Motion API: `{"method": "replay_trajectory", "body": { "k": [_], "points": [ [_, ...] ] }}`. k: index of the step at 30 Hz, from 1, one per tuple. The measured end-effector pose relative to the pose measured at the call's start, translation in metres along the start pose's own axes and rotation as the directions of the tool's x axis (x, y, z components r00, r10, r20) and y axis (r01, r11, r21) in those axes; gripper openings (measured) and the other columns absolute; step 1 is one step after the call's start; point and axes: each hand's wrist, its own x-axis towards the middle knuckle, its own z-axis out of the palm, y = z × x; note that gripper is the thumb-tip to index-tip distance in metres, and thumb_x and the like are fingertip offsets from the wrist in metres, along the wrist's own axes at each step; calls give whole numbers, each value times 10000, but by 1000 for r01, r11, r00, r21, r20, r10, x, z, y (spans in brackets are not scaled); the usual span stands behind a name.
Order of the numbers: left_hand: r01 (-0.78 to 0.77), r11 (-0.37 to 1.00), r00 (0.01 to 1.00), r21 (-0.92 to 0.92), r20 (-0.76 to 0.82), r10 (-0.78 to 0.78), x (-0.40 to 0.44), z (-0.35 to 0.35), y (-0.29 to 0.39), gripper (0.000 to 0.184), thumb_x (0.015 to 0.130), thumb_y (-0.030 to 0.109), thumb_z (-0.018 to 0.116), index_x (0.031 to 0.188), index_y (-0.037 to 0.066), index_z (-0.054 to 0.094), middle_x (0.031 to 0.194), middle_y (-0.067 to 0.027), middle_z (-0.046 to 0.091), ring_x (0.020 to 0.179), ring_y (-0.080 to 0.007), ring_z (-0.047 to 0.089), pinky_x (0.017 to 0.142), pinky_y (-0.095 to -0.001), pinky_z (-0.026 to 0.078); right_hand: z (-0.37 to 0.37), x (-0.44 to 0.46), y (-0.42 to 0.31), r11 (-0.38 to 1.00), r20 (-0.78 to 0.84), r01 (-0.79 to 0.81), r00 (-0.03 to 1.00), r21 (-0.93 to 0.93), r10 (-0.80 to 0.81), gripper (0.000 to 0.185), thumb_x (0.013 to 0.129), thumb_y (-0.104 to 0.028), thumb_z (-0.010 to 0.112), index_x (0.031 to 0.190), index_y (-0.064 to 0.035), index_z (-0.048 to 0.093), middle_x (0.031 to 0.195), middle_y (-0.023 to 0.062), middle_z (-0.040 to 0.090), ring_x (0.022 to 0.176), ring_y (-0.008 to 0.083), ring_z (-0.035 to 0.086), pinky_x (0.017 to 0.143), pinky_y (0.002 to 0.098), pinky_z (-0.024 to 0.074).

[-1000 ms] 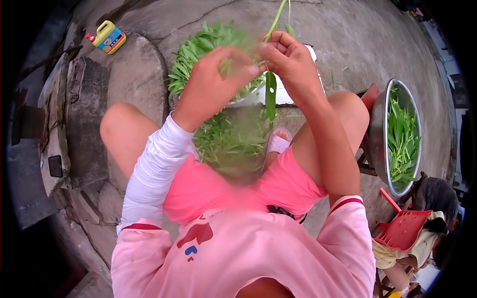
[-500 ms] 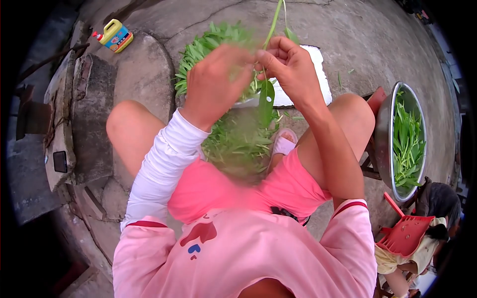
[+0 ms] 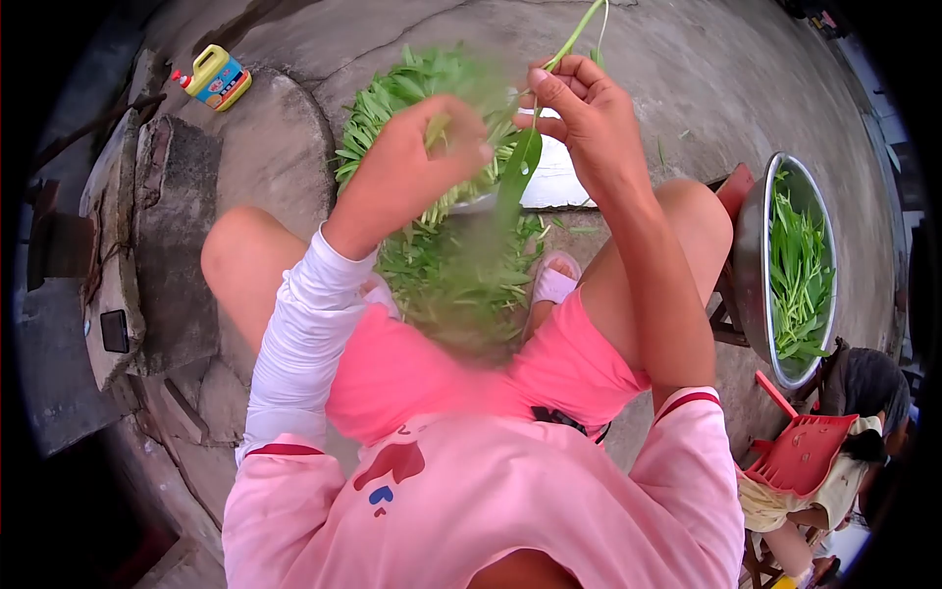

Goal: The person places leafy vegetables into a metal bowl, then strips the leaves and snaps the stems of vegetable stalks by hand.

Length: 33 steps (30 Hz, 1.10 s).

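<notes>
My right hand (image 3: 586,113) pinches a long green stem of a leafy vegetable (image 3: 574,37), which runs up past the top edge of the view. From the same stem a long leaf (image 3: 520,162) hangs below my fingers. My left hand (image 3: 410,167), slightly blurred, is curled to the left with a small yellowish-green leaf piece (image 3: 438,129) between thumb and fingers. Behind and below the hands lies a heap of leafy greens (image 3: 383,113), partly hidden by my left hand. More loose greens (image 3: 456,285) lie on the ground between my feet.
A metal basin (image 3: 754,255) with trimmed greens (image 3: 800,275) stands at the right. Near it are a red dustpan (image 3: 807,454) and part of another person (image 3: 873,388). A white board (image 3: 557,177) lies ahead. At left are a yellow jug (image 3: 218,80) and a phone (image 3: 115,332).
My left hand has drawn away from the stem, down and to the left, with a leaf piece in it. My right hand has shifted slightly up and right with the stem.
</notes>
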Motion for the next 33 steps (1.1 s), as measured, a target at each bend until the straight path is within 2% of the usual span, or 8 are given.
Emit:
{"method": "replay_trajectory", "body": {
  "k": [2, 6, 9, 15, 19, 23, 30, 33],
  "points": [
    [144, 988, 982, -56, 130, -136, -3, 0, 5, 322, 898, 329, 606, 986, 19, 593, 833, 34, 536, 771, -43, 453, 631, -213, 373, 1, -1, -2, 1000, -24, 15, 1000, 1, -15, 273, 886, -146, 592, 1017, 84, 530, 906, 156, 626, 808, 194, 635, 689, 296, 562],
    [155, 987, 976, 49, 146, -160, -3, 15, -11, 366, 894, 358, 607, 974, 1, 624, 805, 28, 534, 733, -55, 449, 633, -225, 380, 2, 0, -3, 1000, -25, 14, 1000, -6, -14, 264, 886, -137, 591, 1014, 85, 527, 903, 154, 621, 807, 200, 638, 679, 294, 564],
    [58, 966, 991, 252, 103, -86, 1, 12, -8, 363, 840, 311, 646, 976, -26, 654, 804, -113, 636, 711, -169, 608, 647, -291, 478, 4, -1, -1, 999, -29, 18, 999, 36, -17, 252, 890, -135, 587, 1005, 80, 524, 898, 145, 615, 798, 200, 637, 686, 292, 563],
    [-303, 886, 885, 352, -241, 398, -2, 29, -1, 148, 802, 109, 655, 877, -19, 665, 828, -133, 638, 722, -257, 629, 646, -316, 476, -3, 3, 4, 961, -115, 27, 993, 275, 5, 193, 892, -127, 605, 973, 35, 540, 904, 111, 602, 812, 172, 616, 744, 288, 558],
    [-373, 839, 907, 396, -33, 419, -12, 24, 9, 152, 879, 147, 618, 891, 9, 683, 745, -71, 592, 678, -163, 550, 617, -271, 428, -22, 13, -5, 942, -179, 51, 984, 333, 10, 169, 887, -117, 620, 959, 18, 548, 909, 95, 594, 815, 159, 607, 760, 289, 557],
    [-328, 832, 931, 447, 299, 207, -13, 12, 0, 135, 850, 130, 638, 934, 33, 681, 741, -63, 549, 708, -162, 535, 627, -287, 437, -23, 8, -6, 966, -118, 87, 991, 242, -60, 322, 898, -199, 601, 1032, 73, 495, 964, 147, 592, 896, 211, 629, 792, 270, 528],
    [-243, 929, 842, 280, 536, 58, -9, -5, 8, 207, 852, 213, 651, 978, 48, 658, 854, -33, 545, 749, -129, 505, 613, -249, 403, -18, 6, -10, 987, -60, 56, 997, 150, -48, 330, 923, -222, 552, 1069, 71, 515, 982, 139, 592, 890, 171, 586, 805, 292, 521],
    [-200, 969, 868, 148, 485, 105, -9, -12, 20, 203, 846, 231, 664, 931, 47, 663, 817, -6, 535, 660, -76, 440, 556, -212, 344, -15, 1, -12, 983, 75, -59, 996, 173, 46, 334, 936, -241, 513, 1108, 45, 535, 982, 123, 592, 889, 166, 573, 831, 309, 510]
  ]
}}
